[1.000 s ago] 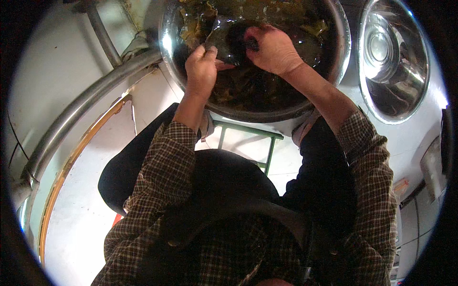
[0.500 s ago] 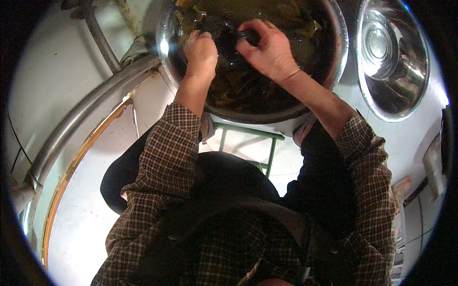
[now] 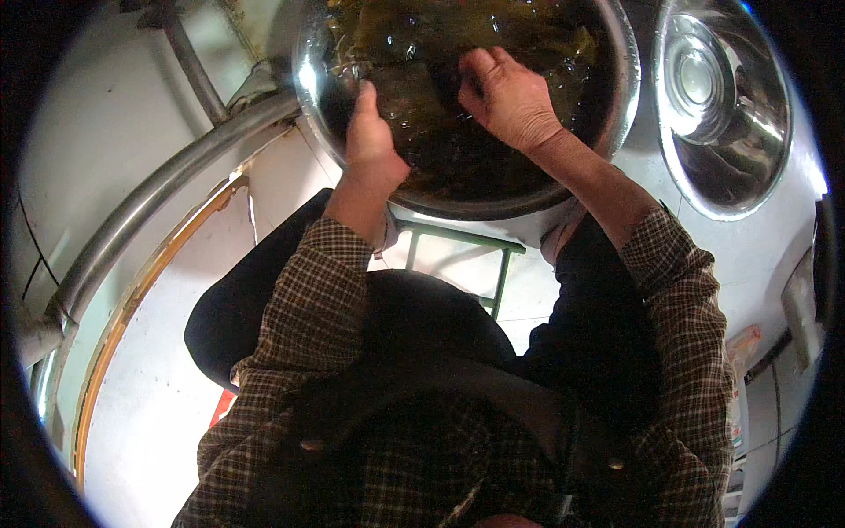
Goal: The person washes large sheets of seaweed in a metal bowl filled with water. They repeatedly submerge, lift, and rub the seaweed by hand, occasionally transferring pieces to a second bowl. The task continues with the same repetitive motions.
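Observation:
A wide metal basin (image 3: 627, 88) holds dark water with brownish-green, wet leaves (image 3: 528, 22) in it. Both my hands are inside its near half. My left hand (image 3: 373, 145) is at the left side, its thumb stretched forward along the edge of a broad dark leaf (image 3: 414, 92); the other fingers are hidden under the leaf or the water. Opposite it, my right hand (image 3: 510, 99) has its fingers curled and pinched at the right side of that leaf, which spans the gap between the hands.
A second metal basin (image 3: 757, 163), shiny and wide-rimmed, stands at the right. Under the near rim shows a green metal frame (image 3: 502, 273). Along the left runs a curved metal pipe (image 3: 158, 194) beside a wooden edge strip (image 3: 145, 282). My knees flank the frame.
My left hand has come nearer to me, its thumb now stretched out. The right hand has shifted slightly right and nearer, widening the gap, where a broad leaf now shows.

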Action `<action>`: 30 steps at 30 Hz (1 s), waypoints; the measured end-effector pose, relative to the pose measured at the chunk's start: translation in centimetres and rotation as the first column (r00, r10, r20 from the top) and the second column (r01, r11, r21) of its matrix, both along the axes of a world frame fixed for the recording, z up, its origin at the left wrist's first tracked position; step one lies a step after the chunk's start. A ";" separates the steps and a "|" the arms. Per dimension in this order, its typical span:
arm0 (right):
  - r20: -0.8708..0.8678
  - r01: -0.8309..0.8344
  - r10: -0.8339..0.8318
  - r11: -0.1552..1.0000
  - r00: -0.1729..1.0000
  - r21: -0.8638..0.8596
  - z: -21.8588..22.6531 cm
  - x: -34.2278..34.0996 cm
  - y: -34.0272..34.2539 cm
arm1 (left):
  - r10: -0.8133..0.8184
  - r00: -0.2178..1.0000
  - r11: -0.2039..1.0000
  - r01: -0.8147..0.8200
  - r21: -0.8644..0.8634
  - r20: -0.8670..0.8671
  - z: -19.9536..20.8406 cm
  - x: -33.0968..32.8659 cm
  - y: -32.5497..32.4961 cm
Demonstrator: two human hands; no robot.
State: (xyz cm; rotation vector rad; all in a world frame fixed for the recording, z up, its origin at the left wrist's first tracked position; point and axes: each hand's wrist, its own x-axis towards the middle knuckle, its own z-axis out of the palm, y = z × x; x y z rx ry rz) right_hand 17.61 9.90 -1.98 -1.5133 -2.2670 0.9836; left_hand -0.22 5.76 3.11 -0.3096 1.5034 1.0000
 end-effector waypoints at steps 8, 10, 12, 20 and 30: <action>-0.227 -0.143 0.153 0.988 0.962 0.062 2.1 -5.3 -1.3 | -0.107 0.993 0.994 0.106 0.036 0.041 0.0 -0.1 -1.0; -0.038 -0.221 0.226 0.969 0.973 0.115 -0.9 -3.3 0.1 | -0.128 0.989 0.988 0.121 0.096 0.071 0.4 0.1 -1.0; 0.071 -0.152 0.147 0.986 0.987 0.066 -1.4 -1.6 0.8 | -0.159 0.987 0.984 0.156 0.085 0.033 0.8 0.2 -1.0; -0.383 -0.092 0.121 0.991 0.916 0.094 3.3 -5.3 -0.7 | -0.089 0.984 0.989 0.069 0.133 0.151 -0.3 -1.1 -2.5; 0.268 -0.226 0.175 0.958 0.948 0.175 -1.4 -1.9 2.5 | -0.259 0.962 0.966 0.260 -0.002 0.085 1.0 -0.9 -1.9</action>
